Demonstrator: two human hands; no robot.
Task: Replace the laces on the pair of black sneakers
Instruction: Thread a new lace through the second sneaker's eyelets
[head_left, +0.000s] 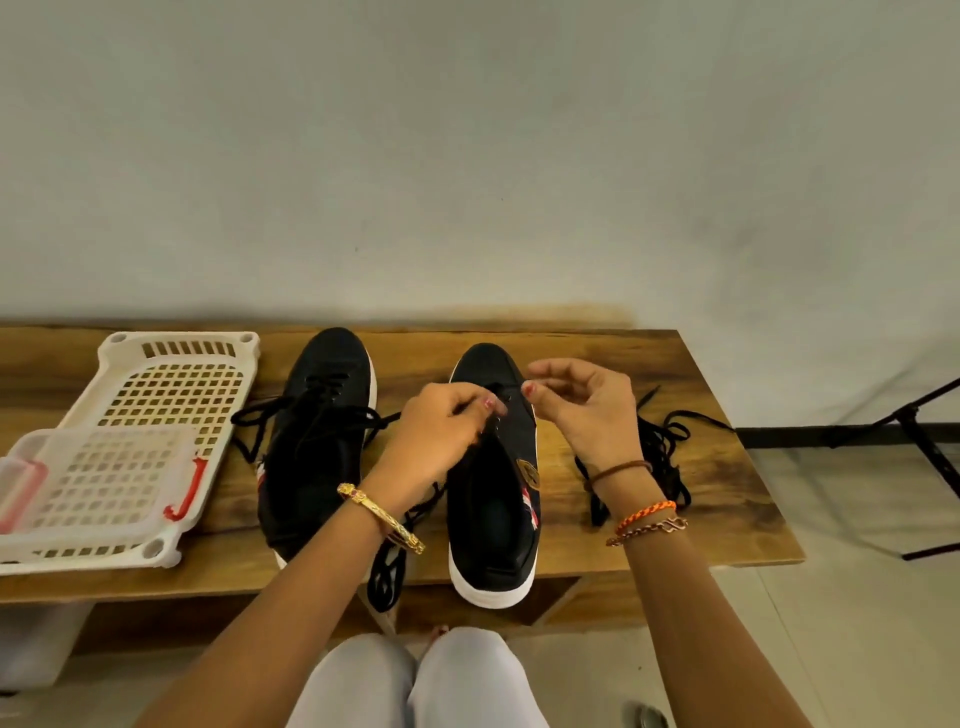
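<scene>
Two black sneakers with white soles stand side by side on the wooden table (623, 364), toes toward the wall. The left sneaker (317, 441) has a black lace threaded through it, with loose ends spilling to both sides. Both my hands hover over the eyelets of the right sneaker (493, 519). My left hand (436, 431) grips a black lace (387, 566) that trails down past the table's front edge. My right hand (582, 410) pinches a thin lace end between thumb and forefinger. Another bundle of black laces (660, 457) lies on the table behind my right wrist.
A white plastic basket tray (176, 353) sits at the table's left, with a clear lidded box (104, 478) with red clips on it. A black stand's legs (924, 457) are on the floor at right. The wall rises right behind the table.
</scene>
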